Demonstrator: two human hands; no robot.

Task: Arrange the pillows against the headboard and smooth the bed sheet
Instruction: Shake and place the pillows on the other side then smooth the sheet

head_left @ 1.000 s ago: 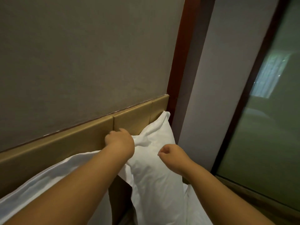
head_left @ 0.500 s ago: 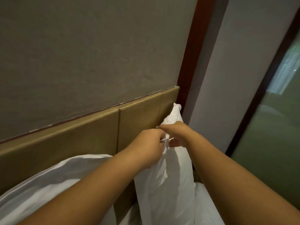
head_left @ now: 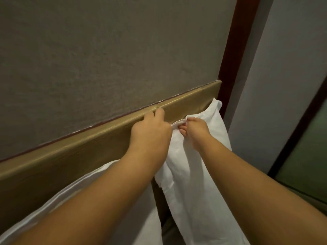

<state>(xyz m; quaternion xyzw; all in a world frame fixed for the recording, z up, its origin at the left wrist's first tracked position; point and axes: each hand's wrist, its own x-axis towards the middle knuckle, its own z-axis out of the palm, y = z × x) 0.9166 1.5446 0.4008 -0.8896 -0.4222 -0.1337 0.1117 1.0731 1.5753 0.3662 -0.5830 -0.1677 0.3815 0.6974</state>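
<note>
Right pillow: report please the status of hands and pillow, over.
Hands: left hand and right hand both pinch top edge of right pillow. It stands upright against headboard, beside left pillow. Nothing blocking in view.

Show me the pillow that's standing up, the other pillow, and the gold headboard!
upright pillow [head_left: 194, 191], head view, on its white front face, midway down.
other pillow [head_left: 141, 227], head view, on its shaded side, low in the picture.
headboard [head_left: 88, 151], head view, on its bare gold panel.
</note>
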